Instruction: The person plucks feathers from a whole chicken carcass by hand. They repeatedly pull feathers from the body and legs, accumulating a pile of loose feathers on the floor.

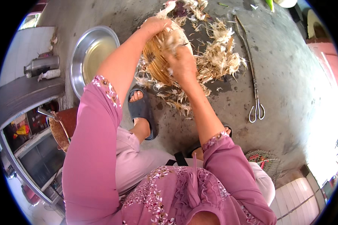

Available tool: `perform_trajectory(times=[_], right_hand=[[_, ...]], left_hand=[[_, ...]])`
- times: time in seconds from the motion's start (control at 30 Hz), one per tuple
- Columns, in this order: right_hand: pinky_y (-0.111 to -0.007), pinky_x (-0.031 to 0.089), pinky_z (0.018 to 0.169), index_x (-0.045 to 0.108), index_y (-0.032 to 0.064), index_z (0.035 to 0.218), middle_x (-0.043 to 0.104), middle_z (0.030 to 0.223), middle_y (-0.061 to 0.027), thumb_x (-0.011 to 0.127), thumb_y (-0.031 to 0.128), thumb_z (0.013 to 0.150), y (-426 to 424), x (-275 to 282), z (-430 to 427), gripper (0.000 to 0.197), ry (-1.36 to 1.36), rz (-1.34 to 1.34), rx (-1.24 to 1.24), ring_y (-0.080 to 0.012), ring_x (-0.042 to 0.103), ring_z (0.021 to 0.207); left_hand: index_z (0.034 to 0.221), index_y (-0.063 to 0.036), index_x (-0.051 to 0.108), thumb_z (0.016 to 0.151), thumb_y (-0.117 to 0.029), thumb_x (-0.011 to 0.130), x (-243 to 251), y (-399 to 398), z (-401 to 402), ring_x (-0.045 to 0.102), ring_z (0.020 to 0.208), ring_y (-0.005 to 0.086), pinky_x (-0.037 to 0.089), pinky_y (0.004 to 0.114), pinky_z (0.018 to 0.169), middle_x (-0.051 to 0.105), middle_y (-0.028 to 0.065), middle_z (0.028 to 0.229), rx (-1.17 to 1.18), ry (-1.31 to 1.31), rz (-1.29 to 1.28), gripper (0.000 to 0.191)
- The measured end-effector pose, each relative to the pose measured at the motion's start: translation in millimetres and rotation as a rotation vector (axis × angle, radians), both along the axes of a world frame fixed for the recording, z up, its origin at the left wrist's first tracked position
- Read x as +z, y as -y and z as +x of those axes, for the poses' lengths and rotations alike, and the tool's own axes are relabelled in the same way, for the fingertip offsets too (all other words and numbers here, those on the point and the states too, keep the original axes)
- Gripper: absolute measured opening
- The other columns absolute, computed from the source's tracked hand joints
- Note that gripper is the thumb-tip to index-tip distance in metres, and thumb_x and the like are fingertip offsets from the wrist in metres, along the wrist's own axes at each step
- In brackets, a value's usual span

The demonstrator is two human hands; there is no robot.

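A partly plucked bird, likely a chicken (pixel 157 60), lies on the concrete floor before me, with brown feathers on the side toward me and pale bare skin beyond. My left hand (pixel 156 26) grips its upper part, fingers curled over it. Against its feathered side is my right hand (pixel 181 63), blurred, with a tuft of feathers at its fingers; whether the fingers are closed on the tuft is unclear. Loose wet feathers (pixel 221 56) are heaped right of the bird, and more are scattered beneath and toward my feet.
A metal basin (pixel 75 62) with cloudy liquid stands at left. Long metal tongs (pixel 253 70) lie on the floor at right. A wire mesh basket (pixel 266 161) is by my right leg. Left are a shelf unit (pixel 31 90) and a metal flask (pixel 46 64).
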State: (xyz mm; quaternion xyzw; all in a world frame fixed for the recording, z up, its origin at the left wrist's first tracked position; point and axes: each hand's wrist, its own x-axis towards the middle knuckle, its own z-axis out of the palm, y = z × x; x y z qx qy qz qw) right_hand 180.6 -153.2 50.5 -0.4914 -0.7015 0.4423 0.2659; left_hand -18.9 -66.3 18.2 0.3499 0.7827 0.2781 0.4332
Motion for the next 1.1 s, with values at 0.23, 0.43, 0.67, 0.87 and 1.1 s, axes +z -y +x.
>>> perform_trajectory(times=[0.23, 0.43, 0.67, 0.87, 1.1], right_hand=[[-0.047, 0.050, 0.075, 0.063, 0.0011, 0.091, 0.066, 0.084, -0.0237, 0.062, 0.026, 0.083, 4, 3, -6, 0.026, 0.202, -0.066, 0.160, -0.0401, 0.064, 0.084], [-0.047, 0.049, 0.077, 0.064, 0.0012, 0.092, 0.065, 0.085, -0.0268, 0.060, 0.032, 0.081, 8, 0, -14, 0.033, -0.028, -0.254, 0.099, -0.0431, 0.063, 0.085], [-0.047, 0.048, 0.071, 0.060, -0.0018, 0.081, 0.061, 0.077, -0.0272, 0.060, 0.027, 0.081, 30, 0, -18, 0.029, -0.196, -0.296, -0.141, -0.0443, 0.061, 0.077], [-0.040, 0.047, 0.058, 0.060, -0.0022, 0.080, 0.062, 0.068, -0.0202, 0.064, 0.020, 0.083, 56, 31, -7, 0.023, -0.417, -0.184, -0.146, -0.0357, 0.060, 0.059], [-0.044, 0.049, 0.070, 0.062, -0.0014, 0.090, 0.065, 0.080, -0.0223, 0.065, 0.028, 0.086, 21, -9, -7, 0.030, -0.126, -0.214, 0.020, -0.0359, 0.064, 0.075]], left_hand=[[0.085, 0.0031, 0.066, 0.080, -0.045, 0.063, 11, 14, 5, 0.060, 0.074, 0.0177, 0.047, 0.035, 0.069, 0.066, 0.0100, 0.083, -0.157, -0.288, 0.016, 0.049], [0.105, 0.0052, 0.065, 0.080, -0.049, 0.066, 14, 39, 8, 0.062, 0.079, 0.0183, 0.049, 0.034, 0.074, 0.068, 0.0115, 0.093, -0.037, -0.159, 0.064, 0.060], [0.100, 0.0064, 0.067, 0.078, -0.051, 0.066, 16, 31, 24, 0.065, 0.078, 0.0224, 0.050, 0.036, 0.072, 0.069, 0.0152, 0.092, -0.044, -0.149, 0.066, 0.062], [0.098, 0.0000, 0.065, 0.080, -0.054, 0.061, 31, 32, -25, 0.064, 0.075, 0.0256, 0.054, 0.040, 0.070, 0.065, 0.0142, 0.086, -0.113, -0.240, 0.021, 0.057], [0.083, 0.0032, 0.068, 0.080, -0.049, 0.063, 23, 14, 12, 0.062, 0.073, 0.0228, 0.048, 0.038, 0.071, 0.066, 0.0154, 0.082, -0.085, -0.266, 0.025, 0.053]])
